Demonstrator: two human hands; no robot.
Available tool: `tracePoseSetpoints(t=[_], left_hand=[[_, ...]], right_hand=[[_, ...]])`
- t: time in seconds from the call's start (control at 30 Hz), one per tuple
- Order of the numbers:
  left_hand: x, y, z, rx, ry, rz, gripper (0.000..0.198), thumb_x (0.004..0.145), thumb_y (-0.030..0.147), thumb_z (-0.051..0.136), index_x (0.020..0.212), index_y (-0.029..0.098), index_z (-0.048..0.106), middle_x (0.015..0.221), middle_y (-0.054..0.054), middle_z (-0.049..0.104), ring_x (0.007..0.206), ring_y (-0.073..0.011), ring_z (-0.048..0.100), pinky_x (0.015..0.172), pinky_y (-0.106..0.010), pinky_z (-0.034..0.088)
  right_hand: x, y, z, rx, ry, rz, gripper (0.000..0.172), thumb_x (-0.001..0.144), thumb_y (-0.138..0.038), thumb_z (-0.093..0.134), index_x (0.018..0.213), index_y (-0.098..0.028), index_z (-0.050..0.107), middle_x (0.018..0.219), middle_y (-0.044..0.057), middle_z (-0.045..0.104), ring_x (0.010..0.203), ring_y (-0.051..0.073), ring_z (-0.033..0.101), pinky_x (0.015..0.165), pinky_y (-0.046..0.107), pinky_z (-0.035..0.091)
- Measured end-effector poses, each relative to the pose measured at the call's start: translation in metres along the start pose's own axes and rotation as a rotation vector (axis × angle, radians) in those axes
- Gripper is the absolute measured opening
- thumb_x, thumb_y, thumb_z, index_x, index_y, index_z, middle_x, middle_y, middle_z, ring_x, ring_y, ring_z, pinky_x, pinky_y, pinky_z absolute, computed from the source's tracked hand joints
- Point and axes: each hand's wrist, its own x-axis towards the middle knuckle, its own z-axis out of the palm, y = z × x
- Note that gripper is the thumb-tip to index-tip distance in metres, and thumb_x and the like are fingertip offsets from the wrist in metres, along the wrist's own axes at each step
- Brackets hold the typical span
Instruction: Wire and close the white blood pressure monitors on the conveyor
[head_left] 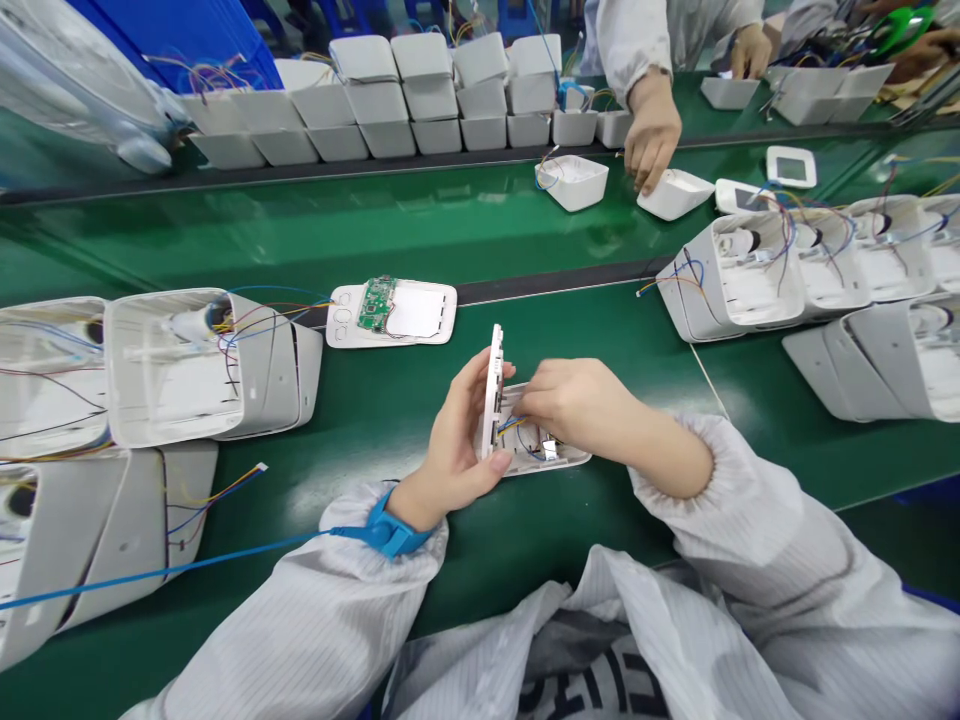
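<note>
My left hand (457,440) grips a thin white panel (493,385), holding it upright on its edge. A blue wrist strap (386,530) with a blue cord circles that wrist. Beside the panel lies an open white housing half (559,458) with coloured wires inside. My right hand (581,405) rests over that housing, fingers pinched together at the wires next to the panel. What the fingertips pinch is hidden.
Another white panel with a green circuit board (391,312) lies ahead on the green belt (420,220). Large white casings with loose wires sit at left (202,365) and right (739,275). Stacked white shells (420,95) line the far side, where another person's hand (651,130) touches a shell.
</note>
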Motion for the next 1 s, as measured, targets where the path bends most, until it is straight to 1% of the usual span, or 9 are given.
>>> tracePoseSetpoints(t=[0.13, 0.27, 0.37, 0.5, 0.6, 0.7, 0.83, 0.93, 1.0], left_hand=[[0.001, -0.001, 0.002, 0.102, 0.011, 0.0, 0.087, 0.083, 0.047, 0.07, 0.154, 0.025, 0.025, 0.152, -0.017, 0.04, 0.14, -0.0341, 0.044, 0.117, -0.055, 0.037], [0.005, 0.003, -0.003, 0.283, -0.029, 0.044, 0.092, 0.078, 0.04, 0.073, 0.154, 0.023, 0.025, 0.148, -0.018, 0.042, 0.135, -0.0357, 0.047, 0.114, -0.056, 0.04], [0.012, 0.013, -0.009, 0.516, -0.196, 0.117, 0.092, 0.074, 0.034, 0.073, 0.153, 0.023, 0.029, 0.143, -0.018, 0.045, 0.13, -0.0355, 0.05, 0.109, -0.054, 0.044], [0.018, 0.025, -0.013, 0.708, -0.441, 0.057, 0.091, 0.074, 0.029, 0.072, 0.155, 0.027, 0.028, 0.143, -0.016, 0.044, 0.129, -0.0343, 0.05, 0.106, -0.049, 0.047], [0.018, 0.022, -0.015, 0.779, -0.493, 0.043, 0.093, 0.074, 0.038, 0.076, 0.154, 0.028, 0.03, 0.147, -0.017, 0.041, 0.132, -0.0368, 0.047, 0.108, -0.051, 0.044], [0.018, 0.017, -0.017, 0.822, -0.52, 0.034, 0.097, 0.071, 0.058, 0.077, 0.152, 0.027, 0.034, 0.149, -0.02, 0.039, 0.133, -0.0411, 0.044, 0.108, -0.057, 0.041], [0.015, 0.014, -0.013, 0.833, -0.51, -0.02, 0.114, 0.059, 0.074, 0.077, 0.152, 0.024, 0.034, 0.142, -0.022, 0.045, 0.127, -0.0444, 0.046, 0.104, -0.062, 0.042], [0.01, 0.013, -0.005, 0.861, -0.425, -0.027, 0.106, 0.068, 0.058, 0.079, 0.154, 0.023, 0.028, 0.138, -0.02, 0.048, 0.123, -0.0407, 0.049, 0.102, -0.059, 0.045], [0.007, 0.011, 0.0, 0.893, -0.3, 0.026, 0.098, 0.073, 0.044, 0.077, 0.154, 0.024, 0.026, 0.138, -0.019, 0.048, 0.124, -0.0392, 0.049, 0.102, -0.057, 0.045]], right_hand=[[0.001, -0.001, 0.006, -0.101, 0.084, 0.058, 0.017, 0.092, -0.018, 0.063, 0.086, -0.021, 0.078, 0.109, 0.008, 0.07, 0.097, 0.024, 0.052, 0.071, 0.036, 0.038], [0.003, -0.006, 0.006, -0.096, 0.011, 0.185, 0.013, 0.087, -0.015, 0.066, 0.08, -0.019, 0.076, 0.105, 0.01, 0.071, 0.093, 0.026, 0.055, 0.066, 0.036, 0.038], [0.004, -0.001, 0.001, 0.075, -0.045, 0.28, 0.009, 0.083, -0.011, 0.066, 0.083, -0.015, 0.074, 0.096, 0.011, 0.072, 0.091, 0.025, 0.06, 0.069, 0.035, 0.044], [-0.002, 0.027, -0.015, 0.529, -0.152, 0.267, 0.019, 0.084, -0.009, 0.061, 0.092, -0.019, 0.075, 0.097, 0.003, 0.076, 0.088, 0.018, 0.068, 0.074, 0.028, 0.053], [-0.006, 0.045, -0.022, 0.953, 0.03, 0.389, 0.019, 0.087, -0.018, 0.061, 0.098, -0.021, 0.076, 0.101, 0.002, 0.077, 0.092, 0.018, 0.071, 0.082, 0.031, 0.056], [-0.001, 0.038, -0.014, 1.104, 0.252, 0.562, 0.019, 0.089, -0.026, 0.063, 0.102, -0.019, 0.075, 0.105, 0.007, 0.076, 0.096, 0.019, 0.071, 0.087, 0.035, 0.057], [0.009, 0.01, 0.007, 0.944, 0.205, 0.544, 0.025, 0.086, -0.032, 0.069, 0.107, -0.019, 0.073, 0.111, 0.007, 0.075, 0.102, 0.021, 0.07, 0.092, 0.038, 0.055], [0.011, -0.002, 0.013, 0.821, 0.351, 0.505, 0.023, 0.088, -0.035, 0.067, 0.105, -0.021, 0.073, 0.106, 0.005, 0.075, 0.1, 0.02, 0.069, 0.09, 0.036, 0.054], [0.009, -0.002, 0.013, 0.741, 0.474, 0.478, 0.029, 0.09, -0.04, 0.064, 0.112, -0.021, 0.071, 0.117, 0.007, 0.071, 0.107, 0.021, 0.067, 0.091, 0.037, 0.053]])
